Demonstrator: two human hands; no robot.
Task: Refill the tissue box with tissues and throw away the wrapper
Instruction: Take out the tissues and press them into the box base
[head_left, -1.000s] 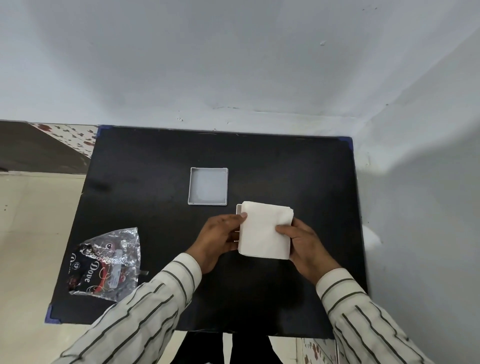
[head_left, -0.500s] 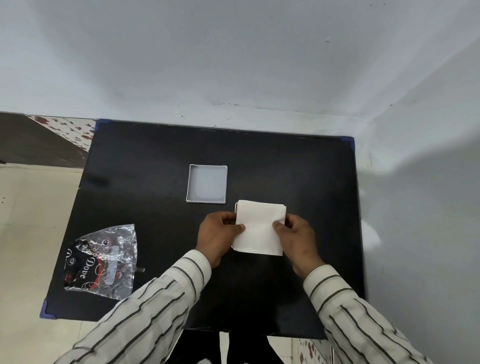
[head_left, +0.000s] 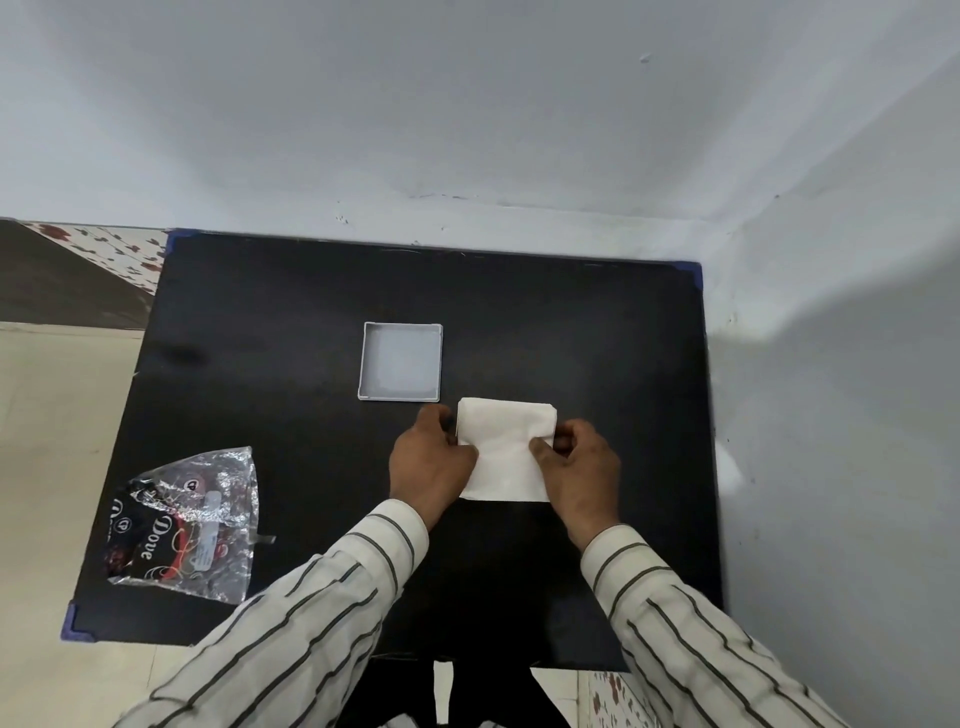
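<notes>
White tissues (head_left: 506, 452) are gripped at both side edges by the left hand (head_left: 428, 465) and right hand (head_left: 579, 467) on the black counter (head_left: 571, 332), just near-right of the open tissue box (head_left: 401, 362); the wrapper (head_left: 182, 525) lies near-left.

The left hand (head_left: 431, 462) covers the left edge of the white tissue stack (head_left: 504, 452), and the right hand (head_left: 579, 467) hides its lower right corner. Whatever sits under the stack can't be made out. Both striped sleeves (head_left: 291, 623) run off the bottom edge. On the crumpled wrapper (head_left: 182, 525), only "Dove" reads; the small label's print is too fine.
</notes>
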